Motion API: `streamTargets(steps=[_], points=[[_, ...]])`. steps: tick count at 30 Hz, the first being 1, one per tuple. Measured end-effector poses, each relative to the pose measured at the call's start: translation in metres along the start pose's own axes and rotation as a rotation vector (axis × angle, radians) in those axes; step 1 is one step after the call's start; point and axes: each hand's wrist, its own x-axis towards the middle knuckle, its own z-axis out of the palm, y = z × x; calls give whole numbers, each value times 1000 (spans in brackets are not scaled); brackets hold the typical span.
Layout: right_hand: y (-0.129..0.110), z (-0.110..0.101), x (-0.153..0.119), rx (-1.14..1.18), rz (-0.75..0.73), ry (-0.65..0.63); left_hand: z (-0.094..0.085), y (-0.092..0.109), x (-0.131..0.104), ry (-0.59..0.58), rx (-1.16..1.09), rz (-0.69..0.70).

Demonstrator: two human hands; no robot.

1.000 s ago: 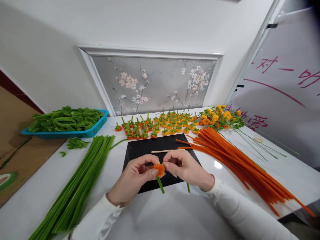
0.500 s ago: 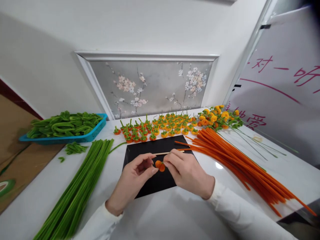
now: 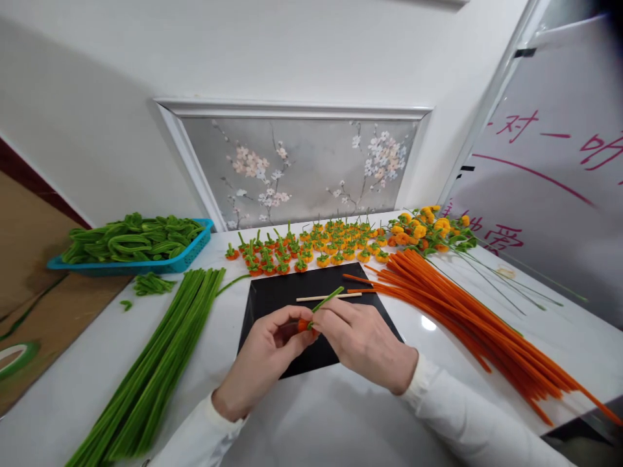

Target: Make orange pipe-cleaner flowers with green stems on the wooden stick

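Between the fingers of my left hand (image 3: 265, 357) is a small orange pipe-cleaner flower (image 3: 304, 324). My right hand (image 3: 365, 334) pinches a green pipe-cleaner stem (image 3: 328, 298) at the flower, its free end sticking up to the right. The fingers partly hide where stem and flower meet. Both hands are above a black mat (image 3: 282, 288), and a thin wooden stick (image 3: 306, 299) lies on it just beyond them.
Finished small flowers (image 3: 335, 243), orange and yellow, stand in rows behind the mat. Green pipe cleaners (image 3: 160, 363) lie left, orange ones (image 3: 467, 324) right. A blue basket (image 3: 189, 256) holds green loops; a yellow bouquet (image 3: 428, 227) lies at the back right.
The orange flower has turned in my fingers, and its green stem now shows pointing up to the right. My left hand has closed more around the flower.
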Motion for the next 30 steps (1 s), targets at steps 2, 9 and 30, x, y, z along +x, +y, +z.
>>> streamTargets(steps=[2,9,30], points=[[-2,0,0,33,77,-23,1,-1,0,-8,35,36],[-5,2,2,65,200,-106,-1,-14,-1,50,226,139],[-16,6,-1,223,183,69,4,-18,-4,269,198,189]])
